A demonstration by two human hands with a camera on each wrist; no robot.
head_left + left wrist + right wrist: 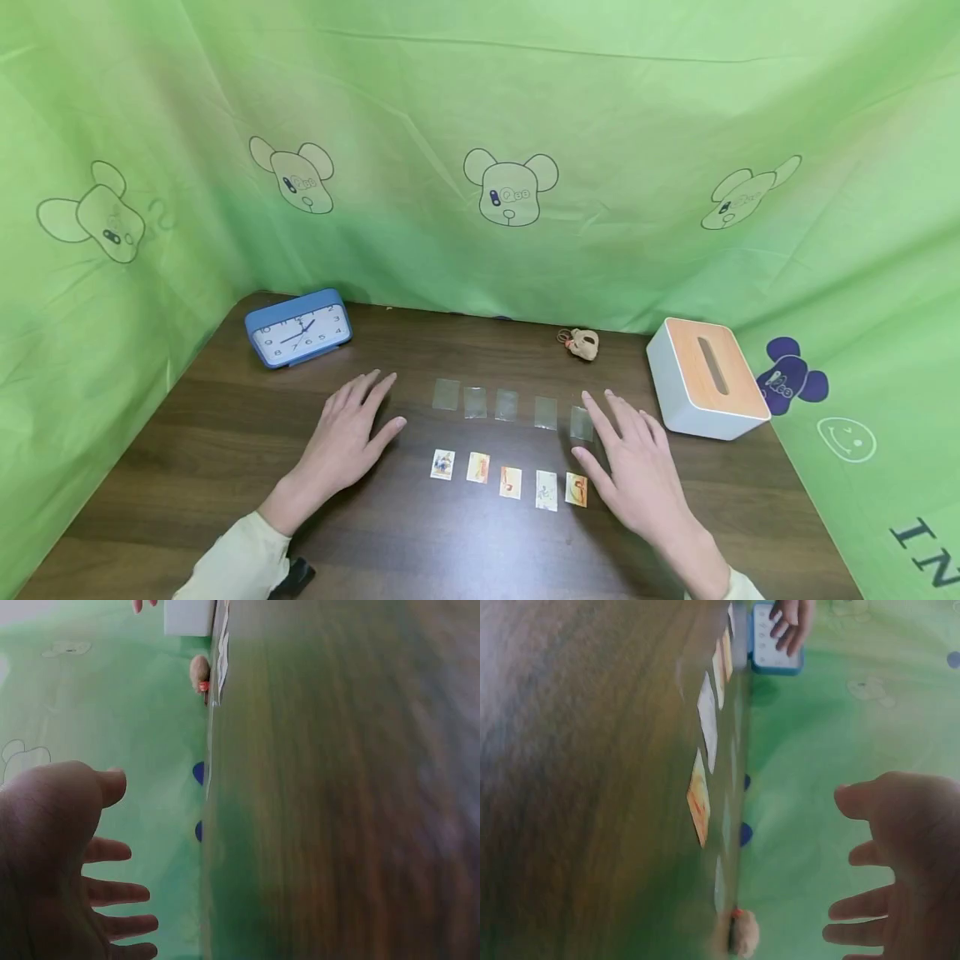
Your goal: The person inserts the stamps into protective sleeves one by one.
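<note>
empty, fingers spread wide, left hand [339, 442] and right hand [640, 473] flank the picture cards [511, 483]; clear slips [506, 406] lie just beyond the cards. a careless fingertip brush could skew either row.

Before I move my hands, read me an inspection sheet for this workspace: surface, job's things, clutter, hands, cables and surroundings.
Surface: dark wood-grain table, glare near the front.
Job's things: five small printed cards in a slightly uneven row; five clear plastic rectangles in a row behind them.
Clutter: blue clock at back left, small plush keychain at the back, tissue box at right.
Hands: left hand and right hand over the table, fingers extended, holding nothing; the right's fingertips are near the rightmost rectangle.
Cables: nothing seen.
Surroundings: green curtain with printed bear heads.
</note>
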